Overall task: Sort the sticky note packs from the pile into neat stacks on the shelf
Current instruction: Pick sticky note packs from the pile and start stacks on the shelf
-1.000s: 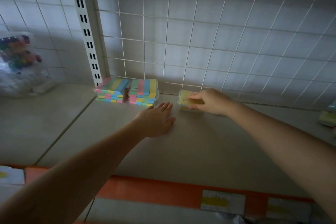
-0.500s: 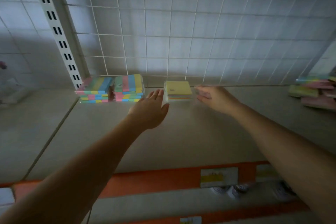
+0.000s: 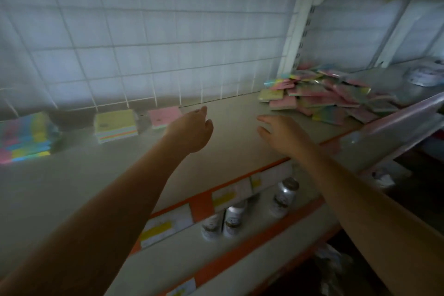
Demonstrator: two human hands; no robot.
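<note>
Since half a second before, the view had swung right, so the pile [image 3: 329, 97] of sticky note packs came fully into sight at the right end of the shelf [image 3: 228, 127], and the right hand [image 3: 280, 133] had drawn away from the yellow stack [image 3: 115, 125] toward that pile. A pink pack [image 3: 164, 116], not seen in the earlier frames, lay just right of the yellow stack, against the wire grid back.

Both hands hovered over bare shelf, each grip released and holding nothing. The left hand [image 3: 192, 131] hung just right of the pink pack, fingers loosely curved and pointing to the back wall, forearm stretched long from the lower left. The right hand reached forward with fingers spread and relaxed, thumb out to the left, well short of the pile. The multicoloured stack [image 3: 25, 138] sat at the far left.

The packs looked light and stiff, flat blocks of paper, seemingly in glossy wrap, so probably a little slippery. Judging by their shape, a pinch across two opposite edges, thumb on one side and fingers on the other, would suit best. The pile lay jumbled and overlapping, so a top pack near its left edge, such as the yellow one [image 3: 271, 95], looked the easiest to lift without dragging others along.
</note>
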